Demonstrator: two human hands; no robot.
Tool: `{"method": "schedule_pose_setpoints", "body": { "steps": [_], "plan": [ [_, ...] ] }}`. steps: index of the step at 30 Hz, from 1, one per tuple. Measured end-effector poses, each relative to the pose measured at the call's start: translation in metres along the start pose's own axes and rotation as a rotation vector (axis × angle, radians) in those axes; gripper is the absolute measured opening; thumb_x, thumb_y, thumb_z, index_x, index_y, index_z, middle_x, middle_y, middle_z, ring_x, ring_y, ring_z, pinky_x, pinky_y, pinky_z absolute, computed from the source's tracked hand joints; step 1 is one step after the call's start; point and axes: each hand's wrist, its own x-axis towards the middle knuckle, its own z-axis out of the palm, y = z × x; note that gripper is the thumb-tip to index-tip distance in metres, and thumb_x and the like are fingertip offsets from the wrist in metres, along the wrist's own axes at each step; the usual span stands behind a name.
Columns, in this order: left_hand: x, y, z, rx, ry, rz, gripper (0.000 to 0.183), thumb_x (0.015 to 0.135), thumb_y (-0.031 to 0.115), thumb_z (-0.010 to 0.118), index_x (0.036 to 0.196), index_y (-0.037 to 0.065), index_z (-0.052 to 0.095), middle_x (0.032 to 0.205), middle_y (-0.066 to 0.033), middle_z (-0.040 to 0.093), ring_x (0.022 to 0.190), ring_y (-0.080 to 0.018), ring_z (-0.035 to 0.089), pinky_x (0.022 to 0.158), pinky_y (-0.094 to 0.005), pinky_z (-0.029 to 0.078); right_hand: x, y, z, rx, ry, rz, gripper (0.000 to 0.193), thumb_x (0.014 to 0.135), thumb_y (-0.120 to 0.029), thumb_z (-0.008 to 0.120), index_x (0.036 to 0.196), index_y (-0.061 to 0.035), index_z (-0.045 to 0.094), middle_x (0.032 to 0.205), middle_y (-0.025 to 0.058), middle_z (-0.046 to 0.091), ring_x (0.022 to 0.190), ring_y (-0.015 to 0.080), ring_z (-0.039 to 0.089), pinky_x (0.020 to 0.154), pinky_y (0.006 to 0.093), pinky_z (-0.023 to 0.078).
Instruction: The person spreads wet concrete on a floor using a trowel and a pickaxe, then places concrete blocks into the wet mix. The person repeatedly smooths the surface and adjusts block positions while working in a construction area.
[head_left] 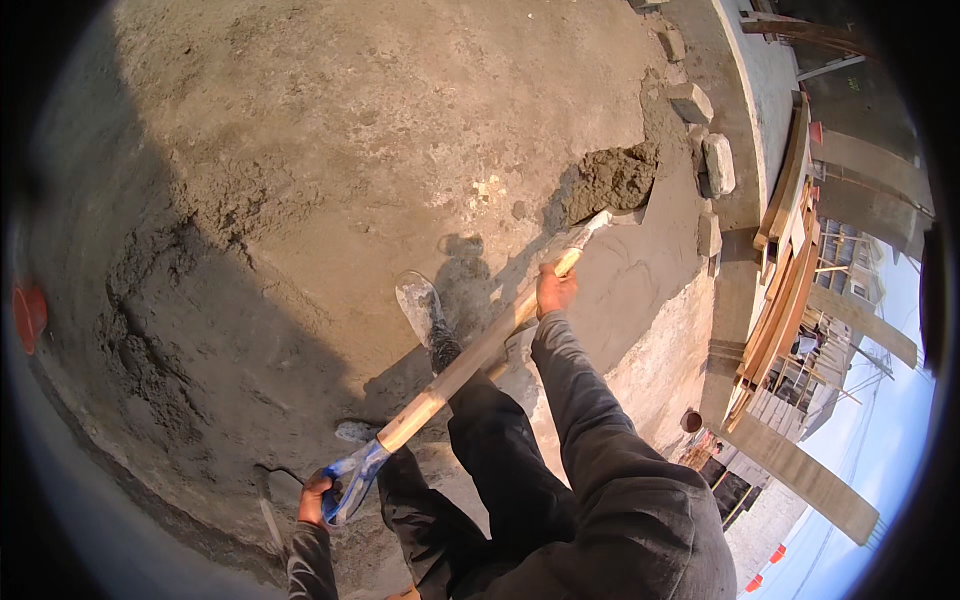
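Note:
A long-handled shovel (468, 362) runs diagonally across the view, with a pale wooden shaft and a blue D-shaped grip. My left hand (316, 500) is closed around that blue grip at the lower left. Farther up, my right hand (556, 290) wraps the shaft close to the blade end. The blade is mostly hidden under a heap of wet grey mortar (612, 184) at the far right. Smooth wet mortar (640, 262) is spread beside the heap on the right. My boot (420, 303) stands on the floor left of the shaft.
Several blocks (718, 165) line the right side of the mortar. Past them lie stacked wooden boards (785, 290). A round brown container (691, 420) sits at lower right, a red bucket (30, 315) at far left. Rough mortar (150, 365) covers the shaded floor at left.

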Motion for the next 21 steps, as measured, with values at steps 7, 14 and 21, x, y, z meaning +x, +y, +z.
{"method": "schedule_pose_setpoints", "body": {
  "steps": [7,14,21],
  "plan": [
    [0.080,0.046,0.182,0.581,-0.021,-0.285,0.032,0.076,0.022,0.064,0.102,0.005,0.063,0.084,-0.0033,0.062,0.071,-0.0176,0.060,0.064,-0.0308,0.050,0.169,0.026,-0.052,-0.550,0.154,0.046,0.054,0.073,-0.019,0.068,0.111,0.0103,0.043,0.098,0.0298,0.061,0.094,0.0428,0.062,0.084,0.0439,0.050],
    [-0.024,-0.030,0.056,0.259,0.444,0.248,0.018,0.076,0.010,0.072,0.088,0.001,0.062,0.065,-0.0049,0.059,0.047,-0.0170,0.055,0.045,-0.0319,0.048,-0.011,0.006,-0.088,0.485,-0.191,0.267,0.027,0.079,-0.011,0.062,0.099,0.0001,0.049,0.076,0.0078,0.055,0.059,0.0181,0.057,0.055,0.0331,0.051],
    [-0.155,-0.209,-0.129,-0.090,0.912,0.482,0.004,0.078,0.004,0.064,0.081,0.002,0.062,0.055,-0.0064,0.054,0.039,-0.0177,0.051,0.037,-0.0326,0.043,-0.289,-0.029,-0.040,0.527,-0.770,0.269,0.022,0.084,-0.009,0.060,0.101,-0.0073,0.046,0.073,0.0063,0.051,0.054,0.0187,0.055,0.047,0.0345,0.051]
  ]
}}
